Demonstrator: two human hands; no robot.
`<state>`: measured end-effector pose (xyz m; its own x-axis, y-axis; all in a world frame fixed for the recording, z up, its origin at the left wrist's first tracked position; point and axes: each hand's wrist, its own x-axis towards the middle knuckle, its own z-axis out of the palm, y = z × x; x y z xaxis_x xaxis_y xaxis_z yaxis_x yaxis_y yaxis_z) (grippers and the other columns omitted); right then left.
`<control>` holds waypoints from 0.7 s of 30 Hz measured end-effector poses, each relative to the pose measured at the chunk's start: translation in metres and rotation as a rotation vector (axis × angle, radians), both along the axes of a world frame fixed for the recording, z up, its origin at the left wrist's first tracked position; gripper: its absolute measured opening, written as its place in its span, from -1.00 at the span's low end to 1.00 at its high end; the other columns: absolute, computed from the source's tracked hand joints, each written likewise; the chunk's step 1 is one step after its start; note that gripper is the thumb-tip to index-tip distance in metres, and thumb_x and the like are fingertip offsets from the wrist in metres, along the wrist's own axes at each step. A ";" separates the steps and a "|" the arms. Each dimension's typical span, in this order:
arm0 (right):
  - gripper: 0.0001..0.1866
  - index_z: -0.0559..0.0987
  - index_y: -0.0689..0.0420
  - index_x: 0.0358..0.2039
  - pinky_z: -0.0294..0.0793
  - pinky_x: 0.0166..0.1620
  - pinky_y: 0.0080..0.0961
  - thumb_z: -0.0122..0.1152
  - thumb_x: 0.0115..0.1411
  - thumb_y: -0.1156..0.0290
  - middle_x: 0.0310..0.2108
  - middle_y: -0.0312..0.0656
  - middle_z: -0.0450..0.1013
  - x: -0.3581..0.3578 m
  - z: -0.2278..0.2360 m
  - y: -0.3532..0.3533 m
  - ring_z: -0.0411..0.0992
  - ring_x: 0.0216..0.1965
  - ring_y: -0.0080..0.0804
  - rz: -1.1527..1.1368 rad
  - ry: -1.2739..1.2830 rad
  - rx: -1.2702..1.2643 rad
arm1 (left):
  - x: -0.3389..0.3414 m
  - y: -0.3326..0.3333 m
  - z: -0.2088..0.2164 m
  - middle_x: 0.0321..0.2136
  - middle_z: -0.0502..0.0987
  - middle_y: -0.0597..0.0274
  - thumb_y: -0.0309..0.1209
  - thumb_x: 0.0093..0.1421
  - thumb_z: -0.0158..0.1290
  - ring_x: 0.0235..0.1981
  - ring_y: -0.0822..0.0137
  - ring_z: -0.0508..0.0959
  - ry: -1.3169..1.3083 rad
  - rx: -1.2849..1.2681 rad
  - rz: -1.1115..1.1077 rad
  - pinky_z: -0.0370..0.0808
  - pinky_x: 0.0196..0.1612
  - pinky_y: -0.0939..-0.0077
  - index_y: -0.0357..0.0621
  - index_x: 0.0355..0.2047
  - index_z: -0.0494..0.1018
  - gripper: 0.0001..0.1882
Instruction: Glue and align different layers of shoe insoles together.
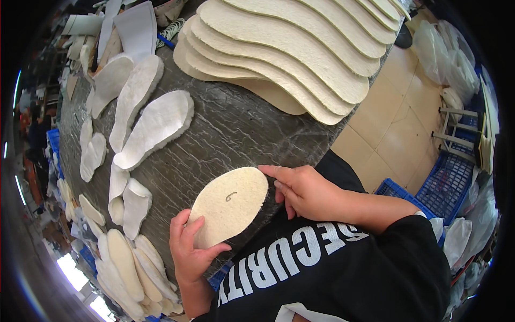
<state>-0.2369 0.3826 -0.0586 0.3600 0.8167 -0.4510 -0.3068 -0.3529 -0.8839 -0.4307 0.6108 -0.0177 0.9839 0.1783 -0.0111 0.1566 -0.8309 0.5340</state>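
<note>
Head view, as I had it from my distant post, showed a cream, felt-like, rounded insole (230, 212) held at the near edge of a dark, wrinkle-surfaced desk (214, 118). At the insole's lower left, the left grip (193, 252) was closed on it, fingers over the upper face and thumb along the border. At the insole's upper right, the right grip (308, 193) was loosely bent, its index fingertip at the border; I could not tell whether it pinched anything.

For good handling, I judged that the left grip needed light, flat pressure, since the sheet looked soft enough to crease, and that the right fingertip should meet the border without folding it, minding the ragged stretch on the insole's right.

Beyond the insole, a broad, fanned stack of cream insoles (289, 48) ran out of frame. Hidden from me were the insole's underside, its end beneath the left grip, and most of the right palm. Below and left of the insole, a heap of pale, elongated insoles (123, 263) bent with the fisheye, too jumbled to count.
</note>
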 end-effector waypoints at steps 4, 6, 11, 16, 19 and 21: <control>-0.57 0.29 0.37 0.18 0.51 -0.48 -0.45 -0.18 0.32 0.56 -0.52 -0.02 0.45 0.000 -0.001 0.000 0.48 -0.66 -0.33 0.008 -0.009 0.001 | 0.002 0.000 0.000 -0.07 0.41 -0.04 0.02 -0.38 0.41 -0.17 0.00 0.45 0.006 0.031 -0.013 0.45 -0.13 0.16 -0.18 -0.12 0.44 -0.17; -0.57 0.29 0.38 0.18 0.51 -0.48 -0.45 -0.18 0.31 0.56 -0.53 -0.02 0.45 0.000 -0.001 0.000 0.47 -0.67 -0.32 0.007 -0.011 0.005 | 0.003 0.000 0.000 -0.07 0.41 -0.04 0.02 -0.39 0.41 -0.19 0.00 0.45 0.006 0.042 -0.021 0.45 -0.15 0.16 -0.18 -0.12 0.44 -0.17; -0.57 0.29 0.38 0.18 0.51 -0.48 -0.45 -0.19 0.32 0.56 -0.53 -0.02 0.45 0.001 -0.001 0.000 0.47 -0.67 -0.32 0.011 -0.004 0.019 | 0.006 0.000 0.000 -0.08 0.42 -0.05 -0.01 -0.42 0.42 -0.21 -0.03 0.45 0.009 0.094 -0.060 0.45 -0.18 0.15 -0.21 -0.14 0.43 -0.17; -0.56 0.27 0.31 0.22 0.51 -0.48 -0.47 -0.21 0.33 0.56 -0.51 -0.06 0.45 0.002 -0.002 0.000 0.47 -0.66 -0.38 0.024 0.003 0.008 | 0.010 -0.001 0.003 -0.08 0.42 -0.05 -0.03 -0.43 0.42 -0.22 -0.04 0.45 0.018 0.129 -0.078 0.46 -0.18 0.14 -0.22 -0.15 0.43 -0.17; -0.54 0.26 0.25 0.25 0.51 -0.49 -0.50 -0.21 0.32 0.57 -0.50 -0.09 0.45 0.002 -0.004 0.000 0.48 -0.66 -0.43 0.035 0.001 0.014 | 0.011 -0.003 0.004 -0.08 0.42 -0.06 -0.04 -0.43 0.42 -0.22 -0.04 0.45 0.019 0.145 -0.079 0.46 -0.18 0.15 -0.22 -0.15 0.43 -0.18; -0.54 0.26 0.25 0.25 0.51 -0.49 -0.50 -0.22 0.33 0.57 -0.50 -0.09 0.45 0.002 -0.005 -0.001 0.48 -0.66 -0.42 0.032 -0.002 0.016 | 0.010 -0.002 0.002 -0.08 0.43 -0.06 -0.04 -0.42 0.42 -0.22 -0.04 0.45 0.018 0.148 -0.085 0.46 -0.18 0.15 -0.22 -0.16 0.43 -0.18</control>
